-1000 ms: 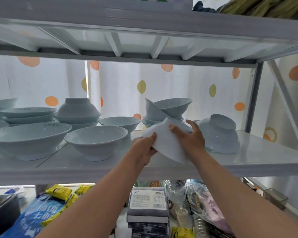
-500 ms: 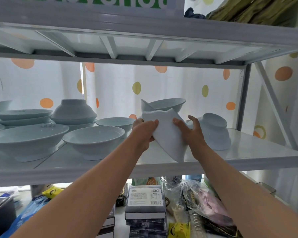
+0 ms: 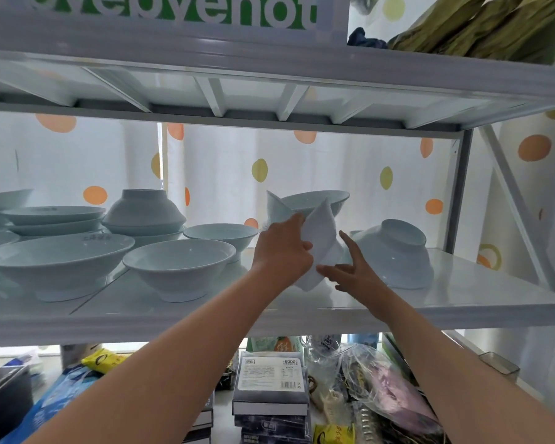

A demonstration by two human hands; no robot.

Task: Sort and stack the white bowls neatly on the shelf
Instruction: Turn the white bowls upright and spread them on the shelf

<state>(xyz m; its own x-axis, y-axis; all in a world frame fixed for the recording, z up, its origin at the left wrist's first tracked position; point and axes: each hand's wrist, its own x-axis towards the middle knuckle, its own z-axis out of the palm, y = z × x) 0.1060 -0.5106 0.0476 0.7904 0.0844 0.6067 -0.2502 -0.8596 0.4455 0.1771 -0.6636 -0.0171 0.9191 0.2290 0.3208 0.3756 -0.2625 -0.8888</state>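
Bowls of pale glazed ceramic crowd the white metal shelf [image 3: 462, 293]. At 9 o'clock from the shelf's middle sits a stack of shallow white bowls [image 3: 53, 217]. In front of it, toward 8 o'clock, a wide white bowl [image 3: 56, 262] stands upright near the front edge. Just beside that, at its 3 o'clock, stands a smaller upright white bowl [image 3: 178, 267]. Behind those 2, an upturned white bowl [image 3: 145, 209] caps a short stack, foot up, with a low white bowl [image 3: 220, 233] at its 3 o'clock.

The left hand [image 3: 281, 254] reaches in from 6 o'clock and grips a folded white cloth [image 3: 321, 235], fingers curled round its left edge, and the cloth rises in a peak. At the cloth's 12 o'clock a tilted white bowl [image 3: 314, 201] leans on another in a loose pile, the lower part hidden by hand and cloth. The right hand [image 3: 350, 272] is spread wide at the cloth's 4 o'clock, forefinger pointing up and thumb by the cloth's lower edge. Whether it touches, I cannot tell. At 3 o'clock from that hand a second upturned white bowl [image 3: 394, 254] lies tilted on the shelf.

Below the shelf, yellow packets [image 3: 106, 362] lie at 7 o'clock, stacked dark boxes [image 3: 269, 395] at 6 o'clock and clear plastic bags [image 3: 375, 386] at 5 o'clock.
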